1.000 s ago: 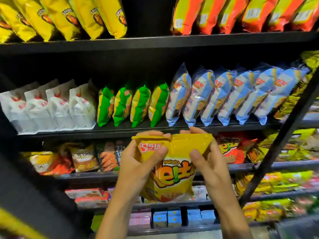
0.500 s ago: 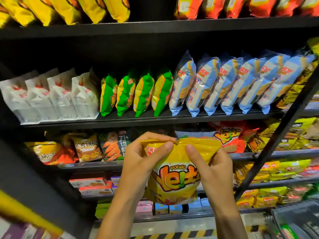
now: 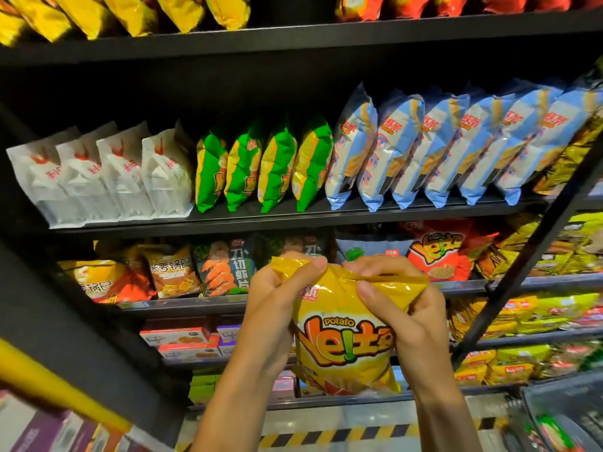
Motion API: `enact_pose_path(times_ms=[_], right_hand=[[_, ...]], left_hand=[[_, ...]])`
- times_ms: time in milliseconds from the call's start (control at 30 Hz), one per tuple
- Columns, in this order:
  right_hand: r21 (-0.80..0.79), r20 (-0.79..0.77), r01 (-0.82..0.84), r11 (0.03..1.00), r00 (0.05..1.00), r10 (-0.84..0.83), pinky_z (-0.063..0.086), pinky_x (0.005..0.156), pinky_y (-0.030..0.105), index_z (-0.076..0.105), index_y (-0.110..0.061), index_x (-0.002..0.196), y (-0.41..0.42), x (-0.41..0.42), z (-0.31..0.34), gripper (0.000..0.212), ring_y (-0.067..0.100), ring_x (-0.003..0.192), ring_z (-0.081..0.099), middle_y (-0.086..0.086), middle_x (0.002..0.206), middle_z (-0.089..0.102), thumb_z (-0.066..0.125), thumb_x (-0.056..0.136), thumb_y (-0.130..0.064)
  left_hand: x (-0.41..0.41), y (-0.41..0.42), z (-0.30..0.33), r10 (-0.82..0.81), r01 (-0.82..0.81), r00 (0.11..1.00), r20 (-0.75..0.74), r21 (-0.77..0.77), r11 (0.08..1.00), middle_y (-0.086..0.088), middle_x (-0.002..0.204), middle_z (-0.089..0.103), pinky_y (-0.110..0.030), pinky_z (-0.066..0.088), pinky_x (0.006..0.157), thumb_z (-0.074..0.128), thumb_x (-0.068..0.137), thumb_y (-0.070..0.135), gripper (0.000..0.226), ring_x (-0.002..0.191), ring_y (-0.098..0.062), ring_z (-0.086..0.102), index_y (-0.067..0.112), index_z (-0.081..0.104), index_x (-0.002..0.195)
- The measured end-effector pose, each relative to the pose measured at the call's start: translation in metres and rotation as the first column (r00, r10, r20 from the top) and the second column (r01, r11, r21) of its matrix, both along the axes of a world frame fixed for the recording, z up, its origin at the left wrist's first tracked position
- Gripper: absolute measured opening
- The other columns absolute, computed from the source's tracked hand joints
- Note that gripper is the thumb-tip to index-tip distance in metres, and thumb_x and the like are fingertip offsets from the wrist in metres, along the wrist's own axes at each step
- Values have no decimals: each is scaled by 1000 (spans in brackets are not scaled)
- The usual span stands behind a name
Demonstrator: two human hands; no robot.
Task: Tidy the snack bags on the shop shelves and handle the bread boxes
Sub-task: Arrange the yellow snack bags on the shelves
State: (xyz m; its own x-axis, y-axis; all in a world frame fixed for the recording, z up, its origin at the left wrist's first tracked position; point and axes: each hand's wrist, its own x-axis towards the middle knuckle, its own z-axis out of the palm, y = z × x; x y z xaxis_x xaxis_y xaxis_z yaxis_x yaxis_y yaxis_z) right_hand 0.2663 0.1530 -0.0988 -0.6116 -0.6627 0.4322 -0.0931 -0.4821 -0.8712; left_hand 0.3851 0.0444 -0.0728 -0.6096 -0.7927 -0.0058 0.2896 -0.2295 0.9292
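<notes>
Gripping: both hands hold one glossy yellow potato-snack bag (image 3: 346, 340) by its top edge, out in front of the shelves.
Left hand: the left hand (image 3: 277, 308) curls its fingers over the bag's upper left corner, the thumb pressed on the front of the foil.
Right hand: the right hand (image 3: 404, 308) pinches the crumpled top seam on the right side, thumb in front, fingers wrapped behind.
Bag: it hangs upright with the orange lettering facing me; the top seam is bunched between the two hands, and the bottom hangs free.
Just behind: a dark metal shelf (image 3: 195, 303) carries a dark shrimp-print snack bag (image 3: 225, 269) to the left of the hands and a red potato-snack bag (image 3: 437, 256) to the right.
Above: the next black shelf board (image 3: 261, 220) holds a row of white paper-like bags (image 3: 104, 177), then four green and yellow bags (image 3: 261, 171), then a leaning row of pale blue bags (image 3: 440, 148).
Top: yellow bags (image 3: 130, 14) on the left and orange-red bags (image 3: 424, 4) on the right.
Below: red and white flat cardboard boxes (image 3: 182, 344) sit on a lower shelf, left of the left wrist.
Right edge: a slanted black upright post (image 3: 522, 278) crosses in front of blurred yellow packets (image 3: 522, 318).
Floor: a yellow and black striped strip (image 3: 326, 435) runs between the forearms.
</notes>
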Motion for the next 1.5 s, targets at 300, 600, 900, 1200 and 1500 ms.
enact_pose_path(times_ms=[300, 600, 900, 1200, 1500], right_hand=[[134, 113, 93, 987, 988, -109, 60, 76, 26, 81, -12, 90, 6, -15, 6, 27, 23, 89, 76, 8, 92, 79, 59, 92, -27], [133, 439, 253, 958, 852, -286, 61, 81, 49, 64, 1, 93, 8, -30, 2, 42, 33, 89, 71, 17, 92, 69, 67, 89, -40], [254, 123, -77, 964, 991, 47, 45, 97, 16, 37, -57, 147, 8, -45, -30, 72, -17, 126, 52, -40, 136, 56, 65, 83, -74], [300, 246, -14, 954, 967, -63, 42, 89, 0, 34, -54, 147, -11, -44, -42, 55, -16, 129, 44, -35, 146, 42, 43, 93, -57], [243, 165, 51, 969, 982, -93, 46, 102, 10, 37, -49, 151, -11, -42, -37, 57, -12, 132, 50, -20, 151, 50, 55, 97, -46]], left_hand=[[-17, 0, -6, -5, 5, 1000, 23, 4, 1000, -5, 70, 68, -25, 55, 60, 87, 78, 29, 39, 69, -19, 71, 5, 60, 94], [-15, -11, -28, -459, 511, 857, 236, -265, 818, 7, 142, 63, -30, 53, 100, 84, 81, 41, 79, 131, -18, 61, 28, 43, 148], [-33, 1, -33, 62, -23, 989, 131, -278, 960, 4, 113, 78, -21, 59, 76, 77, 80, 23, 51, 103, -13, 75, 22, 61, 129], [-31, -23, -40, -149, 207, 971, 188, -347, 915, 14, 150, 55, -57, 33, 118, 39, 80, 92, 75, 147, -21, 43, 50, 57, 140], [-36, -26, -49, -47, 233, 924, 380, -460, 857, 14, 133, 54, -15, 47, 96, 62, 94, 59, 55, 136, -7, 50, 55, 43, 145]])
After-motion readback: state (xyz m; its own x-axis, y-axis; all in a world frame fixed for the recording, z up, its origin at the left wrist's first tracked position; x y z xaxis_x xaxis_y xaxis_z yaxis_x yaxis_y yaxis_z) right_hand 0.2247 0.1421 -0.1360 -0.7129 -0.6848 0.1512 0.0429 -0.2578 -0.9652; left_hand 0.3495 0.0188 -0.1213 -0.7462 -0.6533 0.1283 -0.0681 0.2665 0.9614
